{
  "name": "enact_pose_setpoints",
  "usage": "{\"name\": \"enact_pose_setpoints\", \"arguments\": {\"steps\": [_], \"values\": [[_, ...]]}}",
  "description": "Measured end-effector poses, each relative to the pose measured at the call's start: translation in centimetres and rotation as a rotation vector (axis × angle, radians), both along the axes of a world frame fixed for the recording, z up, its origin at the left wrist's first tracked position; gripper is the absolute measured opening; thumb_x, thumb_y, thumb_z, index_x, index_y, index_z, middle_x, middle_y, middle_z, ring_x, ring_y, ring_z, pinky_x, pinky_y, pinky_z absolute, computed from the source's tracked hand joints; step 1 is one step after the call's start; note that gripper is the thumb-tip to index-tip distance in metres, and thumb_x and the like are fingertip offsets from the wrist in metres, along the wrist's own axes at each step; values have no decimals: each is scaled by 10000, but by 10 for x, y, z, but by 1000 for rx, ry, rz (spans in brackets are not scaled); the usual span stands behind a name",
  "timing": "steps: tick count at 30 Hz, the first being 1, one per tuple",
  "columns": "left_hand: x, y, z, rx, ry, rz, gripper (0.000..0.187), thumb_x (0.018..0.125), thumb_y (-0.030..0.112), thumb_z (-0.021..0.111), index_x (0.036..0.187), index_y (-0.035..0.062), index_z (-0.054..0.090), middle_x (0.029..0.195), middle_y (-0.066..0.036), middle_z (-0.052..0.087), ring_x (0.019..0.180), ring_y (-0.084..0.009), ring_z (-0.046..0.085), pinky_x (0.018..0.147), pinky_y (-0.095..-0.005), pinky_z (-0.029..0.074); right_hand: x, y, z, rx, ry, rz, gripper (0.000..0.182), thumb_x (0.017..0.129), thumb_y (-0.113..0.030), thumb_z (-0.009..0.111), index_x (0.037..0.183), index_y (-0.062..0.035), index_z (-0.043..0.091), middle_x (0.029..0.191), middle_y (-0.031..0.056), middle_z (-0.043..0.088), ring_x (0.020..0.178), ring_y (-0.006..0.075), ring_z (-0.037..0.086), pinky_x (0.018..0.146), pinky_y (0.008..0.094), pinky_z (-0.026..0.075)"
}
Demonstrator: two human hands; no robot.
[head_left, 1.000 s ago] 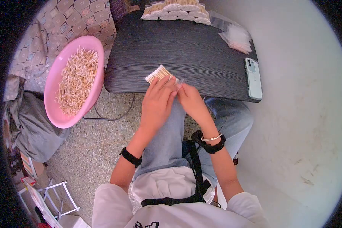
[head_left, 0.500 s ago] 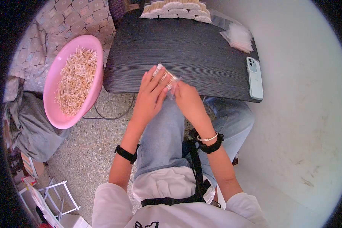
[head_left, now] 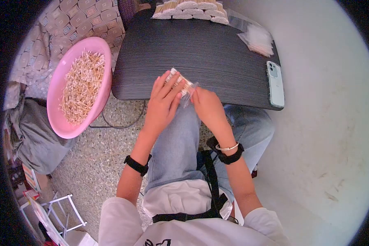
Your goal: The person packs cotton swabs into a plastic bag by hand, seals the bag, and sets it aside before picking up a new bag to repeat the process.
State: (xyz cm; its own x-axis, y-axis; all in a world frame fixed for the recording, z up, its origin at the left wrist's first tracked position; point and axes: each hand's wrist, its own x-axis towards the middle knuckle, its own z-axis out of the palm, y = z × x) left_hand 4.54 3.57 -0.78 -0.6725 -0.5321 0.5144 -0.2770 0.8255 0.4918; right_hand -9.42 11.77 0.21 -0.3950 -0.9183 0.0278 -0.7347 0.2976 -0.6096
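Showing white tips (head_left: 173, 71) (pale sticks (head_left: 186, 81)): swabs (head_left: 187, 85) | left fingers (head_left: 175, 91) spread atop | right fingers (head_left: 195, 96) pinching clear bag (head_left: 187, 101)

Swabs (head_left: 84, 88) in basin (head_left: 56, 110), left of table (head_left: 151, 53)

The basin (head_left: 53, 98) is plain pink, and the swabs (head_left: 84, 86) in it have white tips on tan sticks. The bundles (head_left: 190, 12) show the same white and tan. The table (head_left: 151, 53) is black with fine grey streaks like wood grain. The phone (head_left: 276, 88) is pale, whitish, with dark lenses. The packets (head_left: 258, 39) are clear and milky, pinkish at one edge; the bag (head_left: 186, 100) is clear. The patterned cloth (head_left: 86, 20) has rounded shapes in beige and brown around small squares, the other cloth (head_left: 41, 139) is plain grey. The floor (head_left: 98, 160) is speckled grey-brown, the wall (head_left: 315, 102) pale with brownish smudges. The jeans (head_left: 174, 151) are faded blue, the shirt (head_left: 188, 231) white with black marks, the wristbands (head_left: 136, 165) black, the bangle (head_left: 227, 148) silvery.
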Motion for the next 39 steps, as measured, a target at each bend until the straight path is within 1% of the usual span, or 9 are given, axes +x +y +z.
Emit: {"name": "enact_pose_setpoints", "arguments": {"steps": [3, 9, 12, 18, 24, 26, 30, 33, 39], "values": [[-1, 0, -1, -12, 19, 13, 320, 907, 125, 522, 1217, 90, 590, 1367, -80, 481, 1317, -310, 365, 1095, -471, 261, 2, -5, 6, 67, 42, -9, 285, 914, -231, 440, 811, -12, 590, 756, 248, 626, 730, 411, 623, 656, 523, 496], [1, -2, 3, 23, -11, 24, 314, 911, 125, 511, 1213, 86, 590, 1359, -76, 490, 1308, -302, 379, 1093, -468, 267, -3, 4, 22, 15, -64, -11, 285, 898, -282, 503, 820, -25, 597, 744, 214, 636, 725, 396, 628, 635, 504, 495], [0, -1, 4, 34, 11, 28, 313, 913, 127, 510, 1212, 85, 592, 1351, -75, 499, 1302, -302, 387, 1091, -469, 271, -13, 12, 30, 44, -69, 109, 278, 884, -298, 545, 836, -28, 594, 772, 199, 642, 722, 392, 625, 634, 492, 494], [-1, -1, 3, 109, 22, 14, 299, 931, 128, 478, 1204, 83, 593, 1365, -89, 489, 1322, -319, 361, 1103, -452, 252, -12, 12, 22, -40, 78, 156, 258, 885, -287, 550, 859, -35, 597, 834, 171, 651, 761, 372, 628, 648, 474, 497], [0, -2, 2, 41, 0, 24, 301, 915, 137, 514, 1201, 84, 594, 1349, -70, 504, 1306, -299, 383, 1091, -467, 271, -19, 1, 20, -5, 37, 190, 272, 893, -295, 534, 871, -31, 595, 831, 168, 644, 783, 364, 624, 658, 459, 494], [0, -2, 2, 50, 2, 24, 296, 915, 137, 514, 1195, 84, 596, 1347, -68, 506, 1305, -301, 384, 1091, -464, 270, -23, 1, 23, 37, -22, 193, 271, 857, -308, 583, 888, -39, 595, 855, 152, 645, 787, 355, 622, 657, 442, 494], [1, -3, 4, 76, 13, 15, 293, 913, 136, 517, 1190, 82, 596, 1339, -70, 512, 1305, -304, 383, 1092, -460, 270, -30, 5, 33, -53, -145, 92, 363, 748, -329, 707, 977, -67, 604, 965, 116, 632, 828, 312, 618, 689, 405, 492], [0, -3, 4, 97, 16, 12, 288, 911, 130, 516, 1182, 81, 601, 1325, -77, 523, 1299, -312, 389, 1091, -461, 269, -40, 2, 34, -133, -268, 237, 509, 672, -331, 771, 1085, -90, 597, 1041, 89, 598, 861, 277, 604, 714, 376, 486], [4, -7, 8, 163, 52, -39, 302, 892, 80, 511, 1176, 90, 611, 1304, -85, 540, 1284, -330, 407, 1087, -464, 272, -53, -15, 29, -129, -173, 463, 578, 655, -324, 791, 1151, -100, 596, 1015, 48, 590, 721, 212, 540, 658, 312, 464]]}}
